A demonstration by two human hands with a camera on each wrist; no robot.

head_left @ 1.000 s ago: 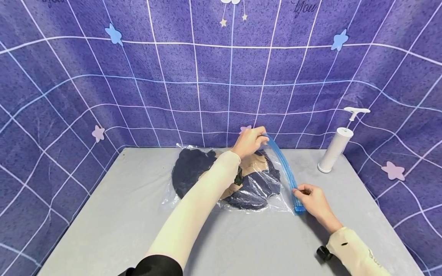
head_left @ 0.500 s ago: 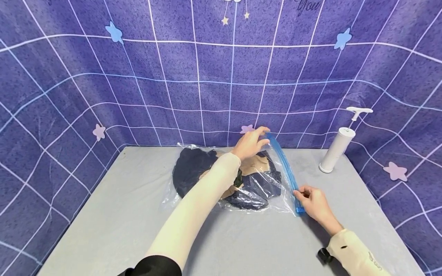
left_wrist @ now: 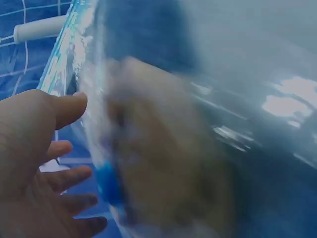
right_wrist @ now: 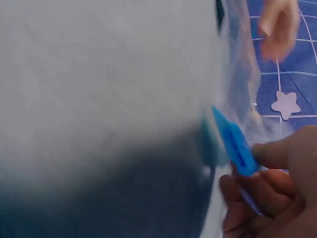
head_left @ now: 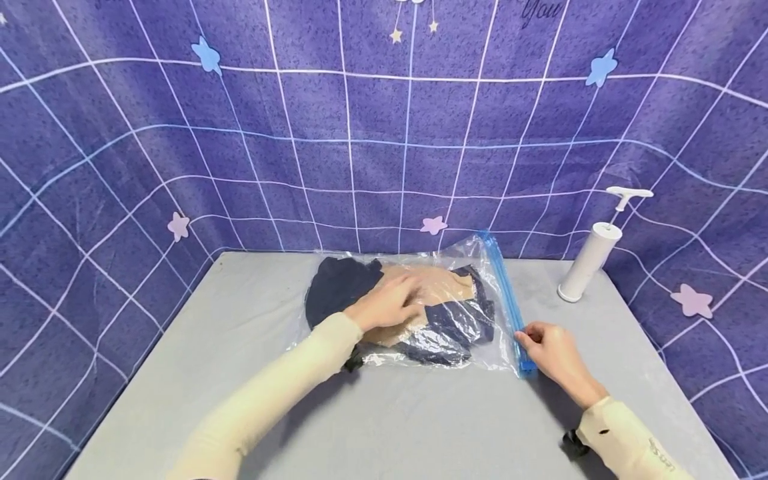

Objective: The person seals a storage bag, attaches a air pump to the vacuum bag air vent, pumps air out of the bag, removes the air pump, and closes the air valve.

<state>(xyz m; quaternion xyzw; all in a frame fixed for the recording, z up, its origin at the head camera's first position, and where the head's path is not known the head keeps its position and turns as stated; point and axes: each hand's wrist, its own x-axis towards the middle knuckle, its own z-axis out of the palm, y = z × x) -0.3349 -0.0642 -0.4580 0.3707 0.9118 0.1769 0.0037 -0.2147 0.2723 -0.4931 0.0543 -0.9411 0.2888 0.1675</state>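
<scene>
Writing "You" partly legible, backdrop top right. Clear bag (head_left: 420,313), blue zip strip (head_left: 507,303), navy/tan clothes inside. Left hand (head_left: 387,303) flat on bag, fingers straight; right hand (head_left: 555,353) pinches strip's near end.

one clear bag (head_left: 480,267), one hand pump (head_left: 585,263), two hands, perhaps two garments (head_left: 342,283)
</scene>
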